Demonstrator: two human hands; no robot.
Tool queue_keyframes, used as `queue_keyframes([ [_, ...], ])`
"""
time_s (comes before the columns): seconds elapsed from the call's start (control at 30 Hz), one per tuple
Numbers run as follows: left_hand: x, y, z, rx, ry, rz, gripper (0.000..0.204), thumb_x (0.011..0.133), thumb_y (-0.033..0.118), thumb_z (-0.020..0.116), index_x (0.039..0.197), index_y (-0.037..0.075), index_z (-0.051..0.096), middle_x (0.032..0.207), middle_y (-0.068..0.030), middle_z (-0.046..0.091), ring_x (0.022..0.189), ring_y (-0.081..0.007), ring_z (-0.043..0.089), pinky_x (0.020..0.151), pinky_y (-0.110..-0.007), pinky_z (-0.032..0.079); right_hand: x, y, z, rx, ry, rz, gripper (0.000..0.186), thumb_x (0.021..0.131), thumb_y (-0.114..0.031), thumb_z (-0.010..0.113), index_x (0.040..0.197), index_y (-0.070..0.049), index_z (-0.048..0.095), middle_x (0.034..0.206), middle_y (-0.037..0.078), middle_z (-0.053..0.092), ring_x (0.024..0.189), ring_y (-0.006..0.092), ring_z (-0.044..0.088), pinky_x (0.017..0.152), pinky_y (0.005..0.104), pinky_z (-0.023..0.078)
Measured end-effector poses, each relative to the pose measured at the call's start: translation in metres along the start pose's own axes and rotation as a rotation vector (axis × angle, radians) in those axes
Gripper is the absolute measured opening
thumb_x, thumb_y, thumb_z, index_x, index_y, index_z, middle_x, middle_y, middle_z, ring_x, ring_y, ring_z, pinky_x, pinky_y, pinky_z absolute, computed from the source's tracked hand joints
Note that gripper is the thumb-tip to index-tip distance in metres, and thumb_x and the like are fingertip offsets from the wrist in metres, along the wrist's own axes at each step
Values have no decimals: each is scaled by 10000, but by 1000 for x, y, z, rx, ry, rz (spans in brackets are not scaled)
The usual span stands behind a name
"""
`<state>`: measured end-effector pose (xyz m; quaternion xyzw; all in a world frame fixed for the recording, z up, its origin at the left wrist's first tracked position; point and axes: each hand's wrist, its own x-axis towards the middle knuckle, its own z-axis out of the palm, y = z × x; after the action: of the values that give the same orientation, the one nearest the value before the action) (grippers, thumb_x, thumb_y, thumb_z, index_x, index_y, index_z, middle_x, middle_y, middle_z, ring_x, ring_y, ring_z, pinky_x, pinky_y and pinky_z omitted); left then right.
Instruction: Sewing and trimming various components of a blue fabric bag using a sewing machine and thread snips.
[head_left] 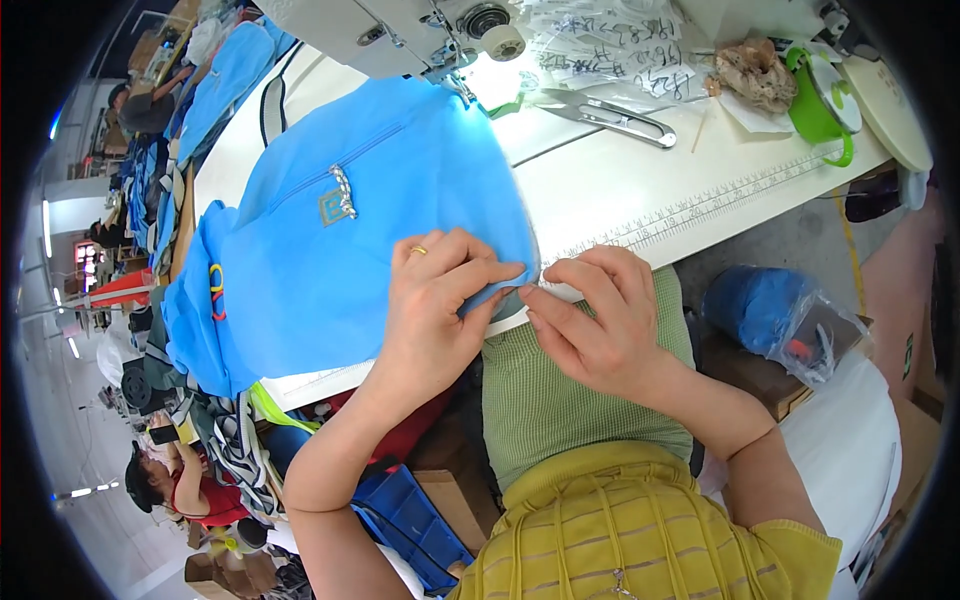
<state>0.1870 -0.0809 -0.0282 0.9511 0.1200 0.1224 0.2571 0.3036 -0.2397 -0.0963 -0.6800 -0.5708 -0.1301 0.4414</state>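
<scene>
Left hand point(440, 295): edge of blue bag point(420, 190) pinched between fingers. Right hand point(600, 320): fingertips held narrow at same edge; whether fabric is gripped cannot be told. Bag spread before sewing machine point(385, 30). Scissors point(578, 104) laid right of machine; green cup point(812, 105) farther right.

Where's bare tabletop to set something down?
White table: one patch between snips, ruler strip and blue fabric; a smaller one between gray strap and blue fabric. Crowded: upper right, plastic bags, brown lump, green cup; near edge, left hand and right hand.
</scene>
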Motion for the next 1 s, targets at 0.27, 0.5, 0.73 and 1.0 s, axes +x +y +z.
queue_keyframes([
  [0.27, 2, 0, -11, 1, -54, 42, 217, 745, 45, 793, 953, 93, 757, 878, -12, 617, 852, -194, 586, 890, -357, 383, 4, 3, -4, -101, -47, -104, 215, 757, -127, 765, 962, -81, 721, 1277, 40, 649, 1159, 233, 591, 921, 384, 461],
  [0.5, 25, -16, -12, -14, 75, -4, 302, 851, 97, 750, 1153, 99, 738, 1253, -99, 641, 1087, -273, 589, 1003, -398, 391, 7, 2, -10, -163, -157, -134, 132, 834, -202, 724, 936, -123, 695, 1302, 27, 663, 1179, 229, 596, 937, 387, 460],
  [0.73, 24, -35, 0, 35, 52, 53, 355, 876, 105, 724, 1231, 128, 710, 1367, -86, 589, 1283, -307, 524, 1055, -437, 359, 20, -3, -23, -187, -259, -134, 175, 845, -252, 721, 975, -146, 671, 1300, 23, 668, 1122, 202, 608, 1007, 410, 419],
  [1.0, 40, -51, -6, 58, 73, 75, 333, 905, 153, 706, 1238, 137, 710, 1383, -76, 586, 1295, -283, 523, 1081, -428, 330, 47, 0, -15, -147, -271, -99, 207, 803, -227, 749, 936, -112, 641, 1258, 39, 672, 963, 197, 591, 1043, 446, 389],
])
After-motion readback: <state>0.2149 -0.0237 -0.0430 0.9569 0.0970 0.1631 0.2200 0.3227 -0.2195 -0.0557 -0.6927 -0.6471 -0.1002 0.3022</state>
